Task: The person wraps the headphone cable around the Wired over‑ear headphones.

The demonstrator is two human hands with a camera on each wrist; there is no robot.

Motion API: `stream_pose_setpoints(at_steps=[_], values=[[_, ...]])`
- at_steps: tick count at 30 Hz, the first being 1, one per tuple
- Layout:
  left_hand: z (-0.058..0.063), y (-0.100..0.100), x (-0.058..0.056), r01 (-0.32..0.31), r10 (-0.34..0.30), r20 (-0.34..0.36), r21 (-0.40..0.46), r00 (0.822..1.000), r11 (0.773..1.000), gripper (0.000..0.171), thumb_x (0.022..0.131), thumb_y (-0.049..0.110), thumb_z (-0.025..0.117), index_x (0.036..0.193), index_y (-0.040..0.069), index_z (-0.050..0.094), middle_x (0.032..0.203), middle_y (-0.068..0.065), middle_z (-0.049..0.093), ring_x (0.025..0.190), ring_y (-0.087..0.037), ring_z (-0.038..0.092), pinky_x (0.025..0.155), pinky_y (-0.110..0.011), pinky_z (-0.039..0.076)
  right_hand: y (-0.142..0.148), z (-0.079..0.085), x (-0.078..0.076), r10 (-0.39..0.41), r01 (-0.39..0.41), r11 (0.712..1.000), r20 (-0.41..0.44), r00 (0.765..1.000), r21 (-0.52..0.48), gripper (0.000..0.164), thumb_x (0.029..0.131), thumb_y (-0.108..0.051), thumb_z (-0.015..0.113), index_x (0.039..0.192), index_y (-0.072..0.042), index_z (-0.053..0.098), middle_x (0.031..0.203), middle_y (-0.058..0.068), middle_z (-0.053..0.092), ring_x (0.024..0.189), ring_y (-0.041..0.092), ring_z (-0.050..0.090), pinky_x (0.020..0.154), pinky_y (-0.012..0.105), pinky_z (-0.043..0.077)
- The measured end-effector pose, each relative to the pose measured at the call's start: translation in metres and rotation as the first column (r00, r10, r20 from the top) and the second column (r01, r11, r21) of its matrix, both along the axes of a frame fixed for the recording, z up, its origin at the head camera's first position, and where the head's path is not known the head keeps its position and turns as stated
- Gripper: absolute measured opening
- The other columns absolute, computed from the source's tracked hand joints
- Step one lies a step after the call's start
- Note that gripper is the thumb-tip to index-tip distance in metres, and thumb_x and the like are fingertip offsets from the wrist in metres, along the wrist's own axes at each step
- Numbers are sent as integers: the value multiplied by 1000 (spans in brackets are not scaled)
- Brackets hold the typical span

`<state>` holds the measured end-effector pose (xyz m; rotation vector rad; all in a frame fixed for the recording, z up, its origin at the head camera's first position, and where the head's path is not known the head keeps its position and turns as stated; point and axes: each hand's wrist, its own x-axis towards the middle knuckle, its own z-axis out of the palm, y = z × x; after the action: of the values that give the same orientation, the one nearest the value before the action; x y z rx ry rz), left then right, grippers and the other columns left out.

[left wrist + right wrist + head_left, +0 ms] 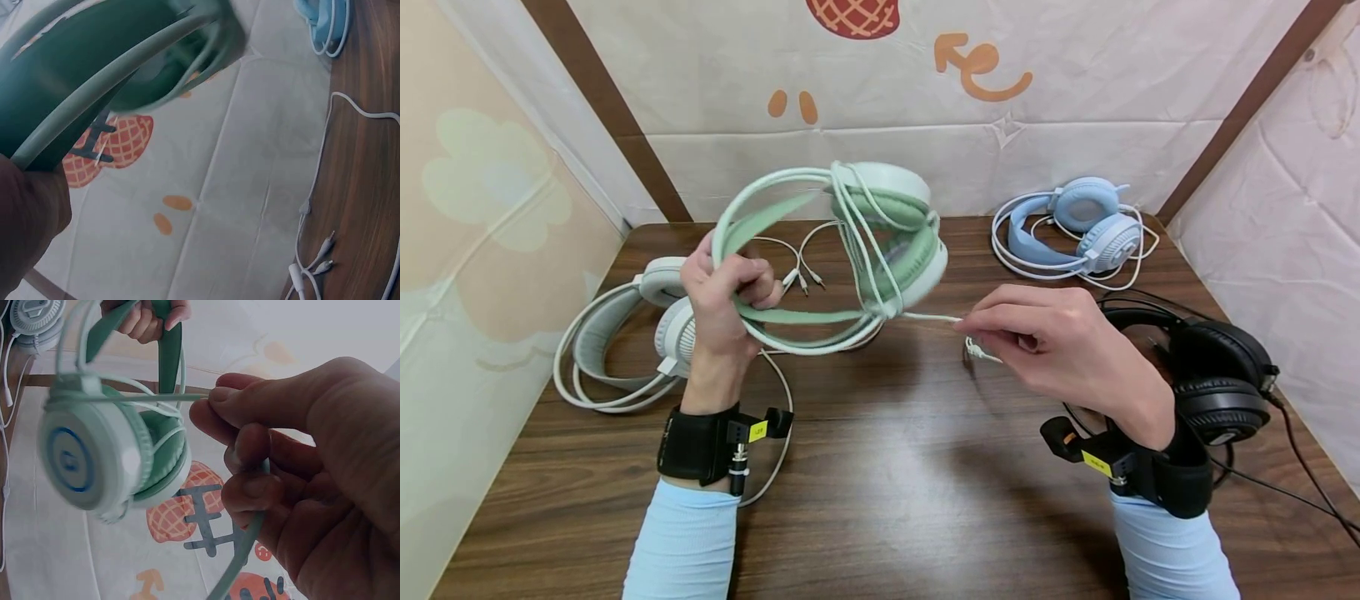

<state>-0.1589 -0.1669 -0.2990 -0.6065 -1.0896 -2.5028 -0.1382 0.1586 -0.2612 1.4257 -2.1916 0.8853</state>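
Nearest the viewer, two light-blue ribbed fabric sleeves cover the person's forearms. Each wrist carries a black strap with a small camera mount bearing a yellow label. Beneath the arms lies a dark-brown wood-grain table.

The left hand grasps the headband of a pale-green and white over-ear headset, fingers curled round the band. The headset is raised above the table, in front of the person and between the two hands, its ear cups directed toward the right. Several turns of thin pale-green cable pass around the ear cups. The right hand pinches that cable between thumb and index finger, drawn out roughly straight from the cups; the right wrist view shows the cable also running under the other curled fingers.

On the right side of the table, just beside the right wrist, lies a black padded headset with black cables. On the left, partly hidden by the left hand, lies a white headset with a grey-padded band. Beyond the raised headset, a thin white cable ends in two small plugs. Near the far right corner rests a light-blue headset, white cable about it. Behind the table hangs a whitish printed sheet.
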Motion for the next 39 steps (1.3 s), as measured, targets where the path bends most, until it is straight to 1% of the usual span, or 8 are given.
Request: stream_pose_setpoints(at_steps=[4,8,11,16,23,27,33,39], values=[[-1,1,2,74,-67,41,-190,997,979,33,78,-18,38,97,0,57,54,0,19,45,-12,12,40,-26,9,0,0,0,18,-18,1000,16,1000,-12,24,82,4,75,100,-12,78,93,-4,75,82,3,66,68,12,49],[1,3,6,147,-119,98,-352,988,924,34,77,-16,42,97,6,59,55,-1,22,45,-16,15,41,-29,11,-1,-2,-1,52,-52,998,8,999,-19,26,80,7,77,99,-11,77,93,-3,76,83,4,66,69,14,50],[2,3,10,184,-144,124,-420,982,889,38,76,-15,45,100,8,63,56,-2,22,45,-18,15,41,-30,13,-2,-2,-1,65,-65,998,17,998,-8,25,80,7,78,97,-11,77,92,-2,76,84,5,66,72,16,51],[4,2,12,218,-191,106,-451,976,865,44,73,-15,46,106,7,65,58,-4,22,47,-19,14,41,-30,14,-2,-1,1,69,-70,997,36,997,12,16,85,0,77,97,-11,77,93,-2,75,86,5,67,75,14,52],[6,1,12,277,-259,104,-469,960,838,40,71,-18,44,100,4,61,58,-5,26,45,-21,17,41,-33,15,-3,-1,2,64,-65,998,22,998,26,4,93,-11,74,94,-10,78,92,-3,74,84,5,68,76,12,52],[6,0,13,304,-265,150,-529,953,792,40,70,-16,46,99,6,62,57,-2,31,44,-20,20,40,-33,16,-2,-1,2,67,-68,997,11,998,30,5,90,-9,76,95,-9,78,92,-2,74,84,6,68,74,14,52],[6,1,13,342,-273,207,-620,939,706,41,69,-14,47,99,9,63,60,4,39,47,-15,27,43,-27,23,0,-1,0,86,-86,996,-27,996,-6,28,74,10,82,93,-9,77,90,-1,74,82,7,68,72,14,53],[6,2,13,305,-236,196,-685,952,662,38,65,-11,46,96,5,61,64,4,44,52,-12,36,46,-24,29,3,-2,-4,84,-85,996,-51,995,-27,31,70,13,82,93,-8,77,89,-1,74,80,7,67,69,14,52]])
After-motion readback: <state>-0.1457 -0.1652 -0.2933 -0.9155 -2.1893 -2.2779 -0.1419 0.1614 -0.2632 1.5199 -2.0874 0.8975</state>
